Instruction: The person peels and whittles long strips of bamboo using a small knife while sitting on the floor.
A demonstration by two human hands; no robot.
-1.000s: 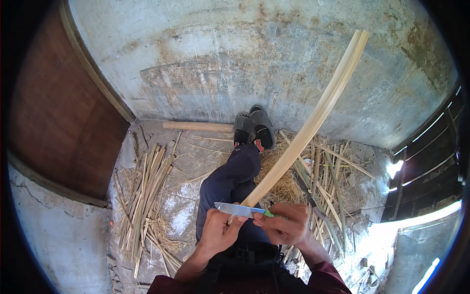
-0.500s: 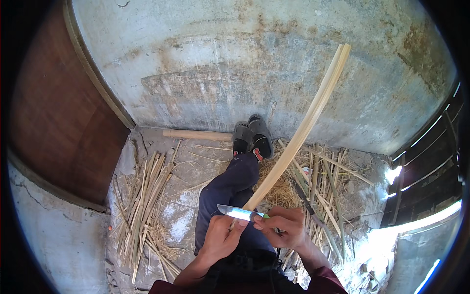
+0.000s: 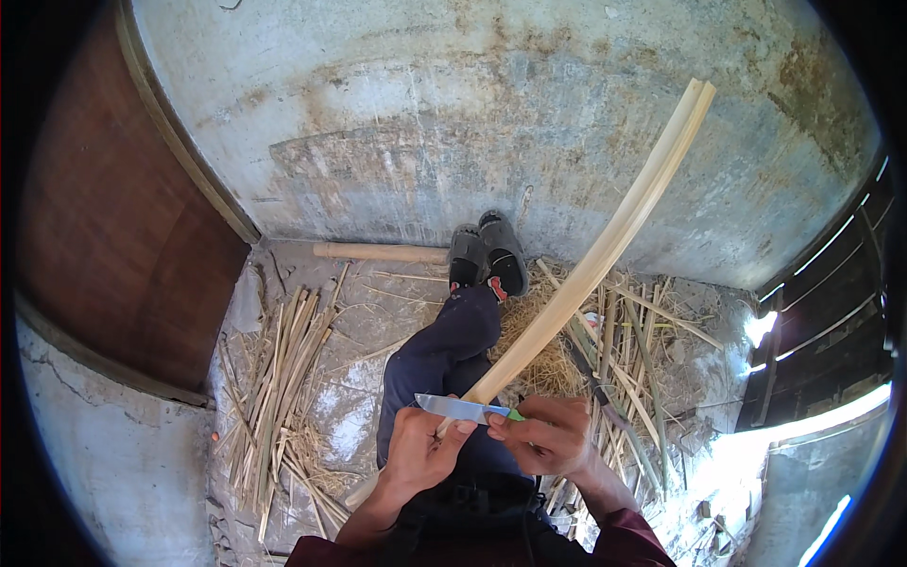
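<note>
A knife (image 3: 453, 407) with a green handle is in my right hand (image 3: 550, 436), its fingers closed round the handle. The blade points left and lies across the lower end of a long, pale split bamboo piece (image 3: 590, 271). My left hand (image 3: 425, 444) is closed on the bamboo's near end, thumb beside the blade. From there the bamboo slants up and to the right, its far end in front of the wall. Part of the near end is hidden by the hands and the blade.
Thin bamboo strips (image 3: 283, 378) lie heaped on the floor at left. More strips (image 3: 642, 359) and pale shavings (image 3: 539, 350) lie at right. A bamboo pole (image 3: 378, 252) rests along the stained wall (image 3: 397, 142), near my shoes (image 3: 487, 253). A brown door (image 3: 123, 217) stands at left.
The bamboo's far end has swung to the right. Both hands stay in nearly the same place, and the knife has tilted slightly with its blade still across the bamboo.
</note>
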